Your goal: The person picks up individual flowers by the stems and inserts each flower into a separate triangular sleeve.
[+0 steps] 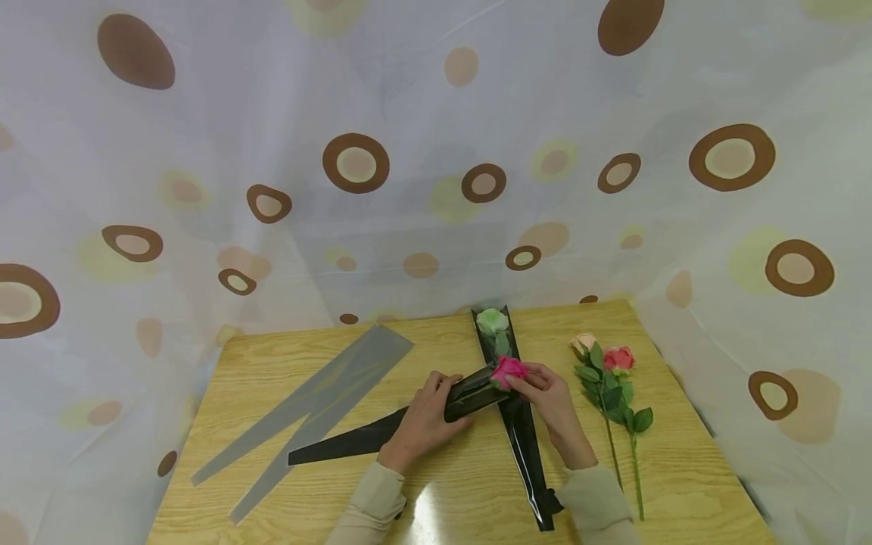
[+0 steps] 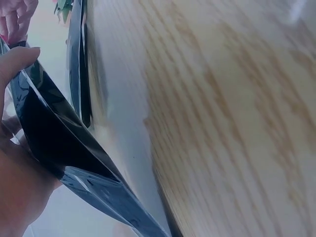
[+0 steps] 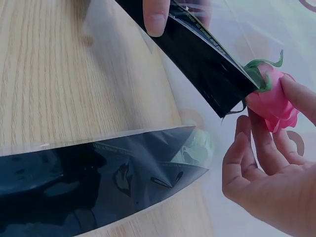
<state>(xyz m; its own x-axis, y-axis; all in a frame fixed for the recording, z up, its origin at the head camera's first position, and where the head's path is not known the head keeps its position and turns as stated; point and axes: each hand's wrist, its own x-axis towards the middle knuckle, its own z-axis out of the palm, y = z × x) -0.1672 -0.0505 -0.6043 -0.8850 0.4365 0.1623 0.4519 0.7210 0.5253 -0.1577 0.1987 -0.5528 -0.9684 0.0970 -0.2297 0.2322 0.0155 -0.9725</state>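
Observation:
My left hand (image 1: 425,424) grips a long tapered black flower sleeve (image 1: 361,437) partway along, its thumb lying over the front in the right wrist view. At the sleeve's wide end a pink artificial rose (image 1: 509,371) pokes out, its green sepals (image 3: 259,74) by the rim. My right hand (image 1: 552,401) pinches the bloom between thumb and fingers. The stem is mostly hidden inside the sleeve. Beneath them, a second black sleeve (image 1: 523,443) lies on the table, with a pale green rose (image 1: 492,322) in its wide far end.
Two grey translucent sleeves (image 1: 368,371) overlap on the left of the wooden table (image 1: 463,492). A peach rose (image 1: 583,343) and a coral rose (image 1: 618,359), both with leafy stems, lie at the right. A patterned curtain (image 1: 409,91) surrounds the table's back and sides.

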